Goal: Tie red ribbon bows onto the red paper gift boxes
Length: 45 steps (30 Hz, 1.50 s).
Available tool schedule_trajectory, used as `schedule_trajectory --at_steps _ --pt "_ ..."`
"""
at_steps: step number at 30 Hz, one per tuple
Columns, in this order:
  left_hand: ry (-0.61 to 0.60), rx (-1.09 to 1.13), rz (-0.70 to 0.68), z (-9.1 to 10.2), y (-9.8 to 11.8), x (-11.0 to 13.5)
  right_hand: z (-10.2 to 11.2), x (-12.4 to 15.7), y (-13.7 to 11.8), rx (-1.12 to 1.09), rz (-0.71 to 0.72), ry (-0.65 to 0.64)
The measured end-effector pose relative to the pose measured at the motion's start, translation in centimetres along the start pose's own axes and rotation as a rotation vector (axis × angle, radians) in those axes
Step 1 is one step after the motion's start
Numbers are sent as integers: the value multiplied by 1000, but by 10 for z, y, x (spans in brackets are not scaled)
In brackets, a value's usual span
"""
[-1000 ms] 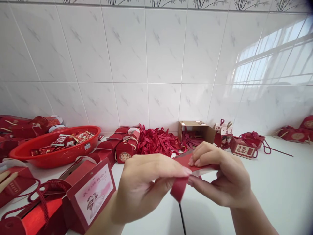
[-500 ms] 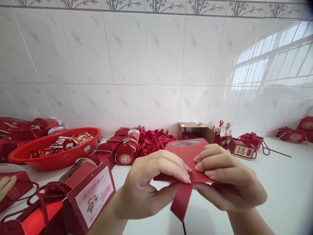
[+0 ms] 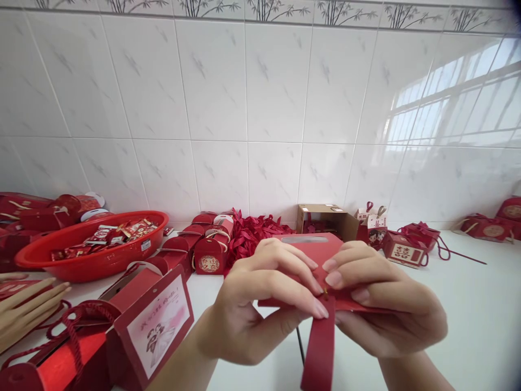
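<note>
A flat red gift box [image 3: 317, 247] with a clear window strip is held up in front of me above the white table. My left hand [image 3: 264, 304] pinches a dark red strap [image 3: 319, 347] near the box's front edge, thumb below and fingers on top. The strap hangs down toward me from a small brass-coloured fastener [image 3: 325, 293]. My right hand [image 3: 382, 298] grips the right side of the box, fingers on top and thumb underneath. The underside of the box is hidden. A thin black rod or cord shows below it.
A red plastic basin [image 3: 93, 260] of wrapped sweets stands at the left. Red boxes [image 3: 209, 255], a heap of red ribbons [image 3: 260, 231] and a cardboard box [image 3: 345, 217] line the tiled wall. Another person's hand [image 3: 28, 309] is at the far left.
The strap has swung to the right and hangs straighter. My left fingers have shifted right along it, and the box has tilted flatter. The other person's hand has come further into view.
</note>
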<state>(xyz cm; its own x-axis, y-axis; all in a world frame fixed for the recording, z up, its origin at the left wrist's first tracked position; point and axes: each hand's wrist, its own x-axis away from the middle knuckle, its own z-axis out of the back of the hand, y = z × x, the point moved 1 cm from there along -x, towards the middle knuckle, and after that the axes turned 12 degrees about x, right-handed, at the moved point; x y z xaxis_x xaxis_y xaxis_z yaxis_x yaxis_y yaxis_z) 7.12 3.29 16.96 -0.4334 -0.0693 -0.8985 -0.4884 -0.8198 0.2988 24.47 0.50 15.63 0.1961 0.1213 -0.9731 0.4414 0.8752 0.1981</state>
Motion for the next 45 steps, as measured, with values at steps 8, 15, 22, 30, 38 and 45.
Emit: schedule_trajectory --at_steps 8,15,22,30,38,45 --pt "-17 -178 -113 6 1 0 -2 3 -1 -39 -44 -21" --pt "-43 -124 -132 4 -2 6 -1 4 -1 -122 -39 -37" --pt "-1 -256 -91 4 1 6 0 4 -4 -29 -43 -7" --pt "38 -271 -81 3 -9 9 -6 9 -1 -7 -84 45" --pt "49 -481 60 13 -15 10 -8 8 4 -23 -534 -327" --pt "-3 -592 18 13 -11 7 -12 7 7 -15 -487 -274"
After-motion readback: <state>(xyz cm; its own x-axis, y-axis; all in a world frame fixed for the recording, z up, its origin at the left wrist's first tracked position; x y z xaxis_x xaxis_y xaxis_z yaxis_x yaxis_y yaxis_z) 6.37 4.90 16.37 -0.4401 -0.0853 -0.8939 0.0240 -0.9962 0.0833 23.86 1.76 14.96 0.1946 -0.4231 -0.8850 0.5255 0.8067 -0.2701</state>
